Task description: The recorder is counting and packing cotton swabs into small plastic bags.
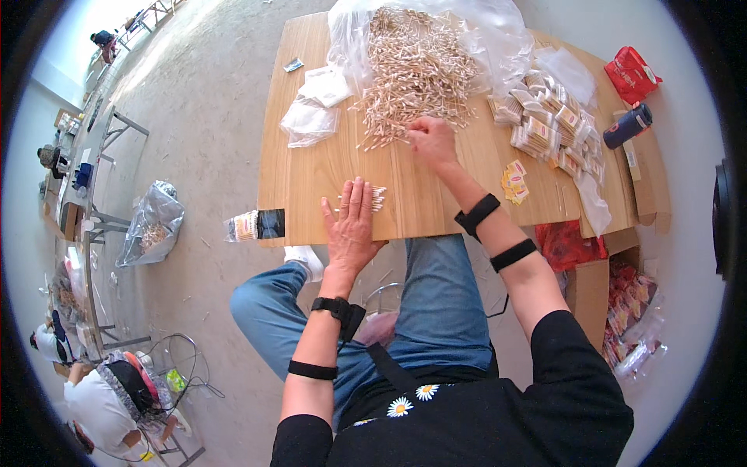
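My left hand (pixel 354 226) lies flat on the wooden table near its front edge, fingers stretched out over a small bunch of cotton swabs (pixel 378 198). White swab tips show on both sides of the fingers. At the near right edge of a big loose heap of cotton swabs (pixel 416 66), my right hand (pixel 433 142) has its fingers pinched together. What the pinch holds, if anything, is hidden against the heap. The heap spills out of a large clear plastic bag (pixel 498 35).
Filled swab packets (pixel 545 124) are stacked at right beside small yellow cards (pixel 514 183) and a dark blue bottle (pixel 627 126). Empty clear bags (pixel 311 121) lie at left. One swab packet (pixel 243 226) hangs past the table's left corner. A lined waste bin (pixel 152 226) stands on the floor.
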### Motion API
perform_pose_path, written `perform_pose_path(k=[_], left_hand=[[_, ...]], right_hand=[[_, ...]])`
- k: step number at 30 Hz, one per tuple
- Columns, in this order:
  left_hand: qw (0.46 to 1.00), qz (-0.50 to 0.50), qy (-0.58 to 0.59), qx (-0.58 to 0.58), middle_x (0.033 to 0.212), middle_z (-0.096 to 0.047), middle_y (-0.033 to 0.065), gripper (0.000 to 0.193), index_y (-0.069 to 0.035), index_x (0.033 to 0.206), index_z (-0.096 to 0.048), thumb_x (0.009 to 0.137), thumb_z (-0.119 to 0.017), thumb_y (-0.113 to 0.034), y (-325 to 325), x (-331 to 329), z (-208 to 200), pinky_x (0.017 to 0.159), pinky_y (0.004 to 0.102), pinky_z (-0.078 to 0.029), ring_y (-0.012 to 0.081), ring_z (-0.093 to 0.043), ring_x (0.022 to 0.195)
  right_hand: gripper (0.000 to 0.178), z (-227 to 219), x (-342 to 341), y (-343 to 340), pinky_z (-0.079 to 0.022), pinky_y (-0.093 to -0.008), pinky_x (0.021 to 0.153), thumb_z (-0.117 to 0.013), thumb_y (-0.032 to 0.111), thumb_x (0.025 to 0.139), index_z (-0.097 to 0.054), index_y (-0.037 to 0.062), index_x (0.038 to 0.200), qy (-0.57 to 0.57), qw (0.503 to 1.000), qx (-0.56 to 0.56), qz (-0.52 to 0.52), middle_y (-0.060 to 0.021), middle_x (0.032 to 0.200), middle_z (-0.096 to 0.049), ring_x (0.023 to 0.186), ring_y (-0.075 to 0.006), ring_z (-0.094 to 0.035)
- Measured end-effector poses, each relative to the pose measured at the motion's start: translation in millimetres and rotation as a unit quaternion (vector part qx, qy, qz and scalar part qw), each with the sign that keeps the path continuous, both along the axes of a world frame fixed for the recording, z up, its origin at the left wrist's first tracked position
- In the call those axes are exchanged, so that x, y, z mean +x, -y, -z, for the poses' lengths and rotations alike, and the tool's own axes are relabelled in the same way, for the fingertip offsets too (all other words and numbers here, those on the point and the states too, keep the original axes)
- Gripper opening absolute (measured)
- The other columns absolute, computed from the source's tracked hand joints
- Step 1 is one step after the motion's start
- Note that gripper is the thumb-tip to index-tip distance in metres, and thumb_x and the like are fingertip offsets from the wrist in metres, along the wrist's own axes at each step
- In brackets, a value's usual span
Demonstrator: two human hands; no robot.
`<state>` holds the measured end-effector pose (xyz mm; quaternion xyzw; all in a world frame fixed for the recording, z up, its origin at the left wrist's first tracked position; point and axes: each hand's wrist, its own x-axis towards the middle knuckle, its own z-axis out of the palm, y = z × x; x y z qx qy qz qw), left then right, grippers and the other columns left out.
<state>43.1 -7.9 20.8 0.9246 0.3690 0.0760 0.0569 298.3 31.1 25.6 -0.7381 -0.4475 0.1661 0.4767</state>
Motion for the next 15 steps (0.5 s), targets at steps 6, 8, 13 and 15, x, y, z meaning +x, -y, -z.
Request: perform_pose_path(k=[6, 8, 13, 15], left_hand=[[1.000, 0.001, -0.003, -0.007, 0.164, -0.025, 0.0081, 0.122, -0.009, 0.157, -0.025, 0.061, -0.087, -0.051, -1, 0, 0, 0.118, 0.0651, -0.015, 0.0250, -0.021, 0.153], [1.000, -0.002, 0.000, -0.006, 0.164, -0.025, 0.0081, 0.121, -0.009, 0.157, -0.025, 0.061, -0.086, -0.051, -1, 0, 1, 0.118, 0.0650, -0.015, 0.0251, -0.021, 0.153], [1.000, 0.005, 0.006, 0.002, 0.163, -0.026, 0.0089, 0.121, -0.009, 0.157, -0.026, 0.061, -0.086, -0.051, 0, 2, 0, 0.117, 0.0646, -0.016, 0.0256, -0.022, 0.152], [1.000, 0.008, 0.015, 0.005, 0.163, -0.026, 0.0091, 0.120, -0.009, 0.157, -0.026, 0.062, -0.086, -0.050, 1, 4, 1, 0.117, 0.0647, -0.016, 0.0256, -0.022, 0.152]], right_hand=[[0.017, -5, -11, 30, -0.053, -0.0440, 0.082, -0.069, 0.015, 0.077, -0.076, 0.0116, 0.092, 0.313, 0.947, -0.033, 0.058, -0.0107, 0.099, -0.070, 0.095, -0.0314, -0.063], [0.012, -14, -29, 34, -0.051, -0.0438, 0.089, -0.067, 0.017, 0.081, -0.075, 0.0101, 0.088, 0.335, 0.939, -0.044, 0.064, -0.0104, 0.103, -0.065, 0.105, -0.0332, -0.057], [0.015, 5, -31, 25, -0.048, -0.0431, 0.096, -0.066, 0.015, 0.083, -0.072, 0.0050, 0.092, 0.310, 0.947, -0.077, -0.021, -0.0136, 0.106, -0.065, 0.110, -0.0330, -0.056], [0.018, 3, -23, 16, -0.047, -0.0429, 0.098, -0.065, 0.015, 0.083, -0.071, 0.0036, 0.096, 0.337, 0.940, -0.059, -0.011, -0.0149, 0.108, -0.064, 0.110, -0.0331, -0.056]])
